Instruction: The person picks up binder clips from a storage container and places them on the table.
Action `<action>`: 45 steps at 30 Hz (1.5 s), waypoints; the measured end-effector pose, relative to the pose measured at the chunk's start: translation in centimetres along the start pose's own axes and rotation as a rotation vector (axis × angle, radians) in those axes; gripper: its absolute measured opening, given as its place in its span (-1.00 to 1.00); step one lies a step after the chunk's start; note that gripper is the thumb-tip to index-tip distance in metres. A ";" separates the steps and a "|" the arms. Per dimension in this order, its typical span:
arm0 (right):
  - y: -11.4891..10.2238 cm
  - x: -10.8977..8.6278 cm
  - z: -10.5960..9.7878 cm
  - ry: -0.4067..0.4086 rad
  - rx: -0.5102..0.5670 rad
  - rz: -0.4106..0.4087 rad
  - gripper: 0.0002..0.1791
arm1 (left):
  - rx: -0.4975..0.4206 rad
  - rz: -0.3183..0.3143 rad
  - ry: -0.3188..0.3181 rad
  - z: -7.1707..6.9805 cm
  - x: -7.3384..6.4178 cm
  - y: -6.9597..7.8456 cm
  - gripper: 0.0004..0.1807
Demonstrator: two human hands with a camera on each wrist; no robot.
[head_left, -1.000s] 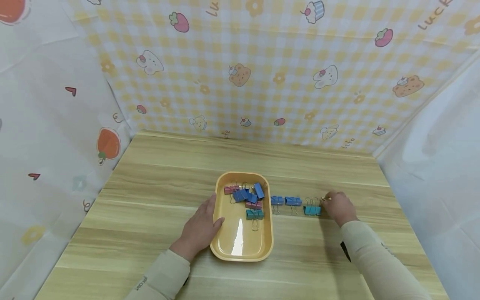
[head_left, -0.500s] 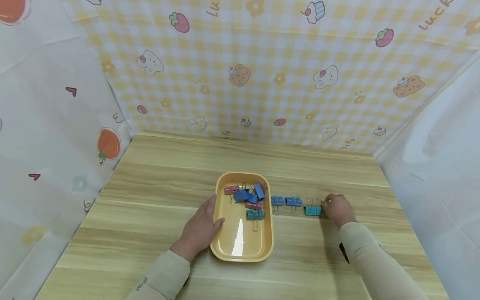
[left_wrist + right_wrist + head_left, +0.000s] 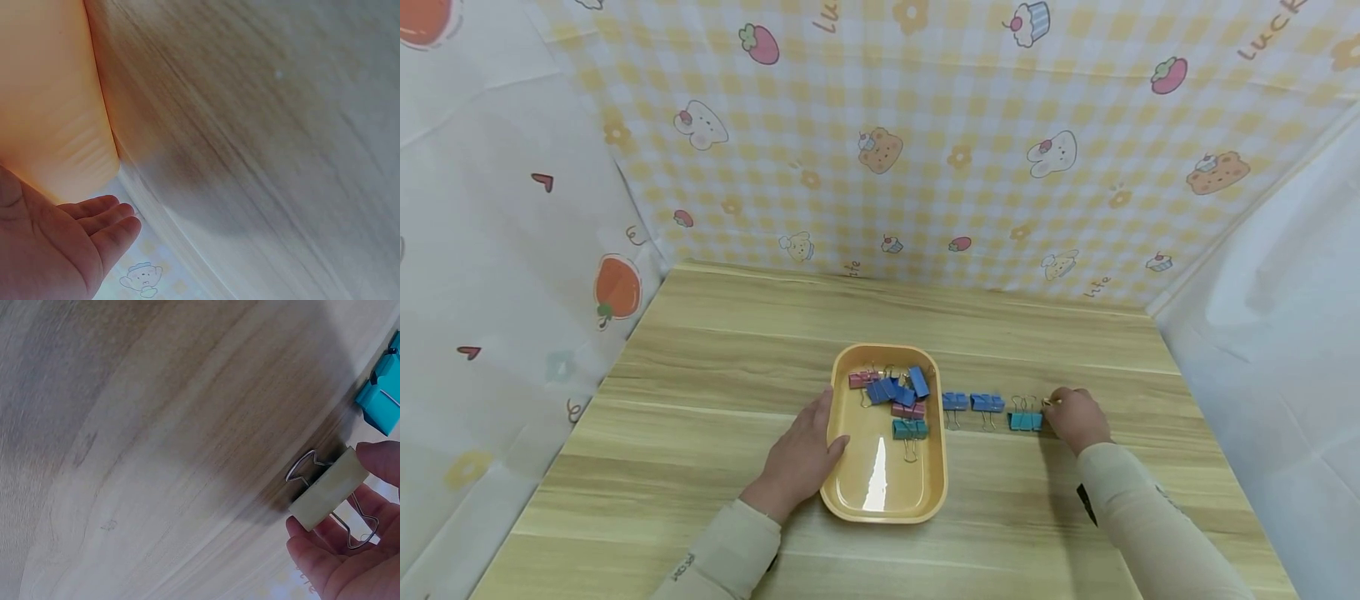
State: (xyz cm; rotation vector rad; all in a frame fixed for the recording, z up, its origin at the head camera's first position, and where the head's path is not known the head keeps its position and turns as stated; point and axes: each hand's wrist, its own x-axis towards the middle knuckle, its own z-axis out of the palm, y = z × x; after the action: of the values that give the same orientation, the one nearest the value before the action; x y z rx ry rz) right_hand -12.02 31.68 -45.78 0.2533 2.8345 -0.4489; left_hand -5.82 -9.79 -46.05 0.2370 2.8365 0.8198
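Note:
In the head view my left hand (image 3: 800, 450) lies along the left side of a yellow tray (image 3: 883, 515), its thumb over the rim. The left wrist view shows straight fingers (image 3: 119, 240) beside the tray's outer wall. My right hand (image 3: 1077, 419) pinches a pale yellow binder clip (image 3: 331, 490) between thumb and fingertips, just above or on the table; contact is hard to tell. To its left sits a teal binder clip (image 3: 1025, 422), handles pointing away. Two blue binder clips, one nearer (image 3: 987, 403) and one by the tray (image 3: 955, 402), continue the row.
Inside the tray, blue binder clips (image 3: 882, 391), pink ones (image 3: 862, 380) and a teal clip (image 3: 910, 429) lie mostly toward the far end. A wood-grain table (image 3: 737, 333) carries everything. Patterned cloth (image 3: 880, 200) closes off the back and sides.
My right hand has shifted very slightly left, still holding the pale yellow binder clip. The left hand and the tray look unmoved.

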 end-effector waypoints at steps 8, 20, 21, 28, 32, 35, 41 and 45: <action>0.0 -0.1 -0.1 -0.011 0.004 -0.015 -0.56 | -0.001 0.011 0.012 0.0 0.0 0.0 -0.16; -0.6 -0.5 -1.2 0.019 -0.024 -0.037 -0.49 | 0.003 0.009 0.009 -0.1 -0.1 0.0 -0.16; -0.7 -0.6 -1.3 0.025 -0.021 -0.040 -0.49 | 0.003 0.011 0.011 -0.1 0.0 0.0 -0.16; -2.1 -1.0 -2.2 0.063 0.031 -0.061 -0.43 | 0.010 0.013 0.018 0.0 0.1 -0.1 -0.15; -3.4 -1.2 -2.7 0.073 0.055 -0.078 -0.36 | 0.005 0.008 0.017 0.0 0.1 0.0 -0.15; -4.5 -1.5 -3.0 0.084 0.060 -0.099 -0.33 | 0.004 0.008 0.015 0.0 0.1 -0.1 -0.16; -6.4 -2.1 -3.2 0.125 0.032 -0.163 -0.37 | -0.004 0.014 0.017 0.0 0.0 0.0 -0.17; -7.7 -2.7 -3.2 0.146 0.010 -0.215 -0.38 | -0.004 0.011 0.016 0.0 0.0 -0.1 -0.16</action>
State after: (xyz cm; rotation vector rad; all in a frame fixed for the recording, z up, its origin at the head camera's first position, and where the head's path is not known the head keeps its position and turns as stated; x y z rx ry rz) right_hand -11.79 25.13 -39.95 -0.0197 3.0174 -0.5072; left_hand -5.82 -9.82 -46.13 0.2472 2.8505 0.8326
